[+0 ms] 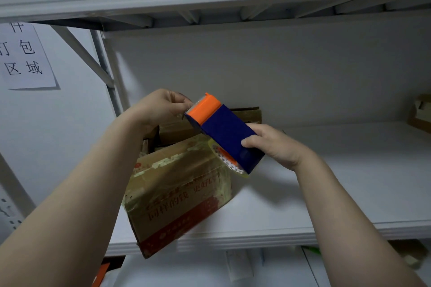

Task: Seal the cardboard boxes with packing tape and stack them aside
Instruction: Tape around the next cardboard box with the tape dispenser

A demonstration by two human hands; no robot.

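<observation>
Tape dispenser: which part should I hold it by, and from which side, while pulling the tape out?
Probably hold the tape dispenser by its blue body near the tape roll, from the right, as the right hand grips it: flat sides suit a grip. Avoid the orange head; its toothed cutter sits there, where the left hand pinches the tape end.

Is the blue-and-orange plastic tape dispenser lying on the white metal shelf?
No, the right hand grips the blue-and-orange plastic tape dispenser in the air above the brown cardboard box.
</observation>
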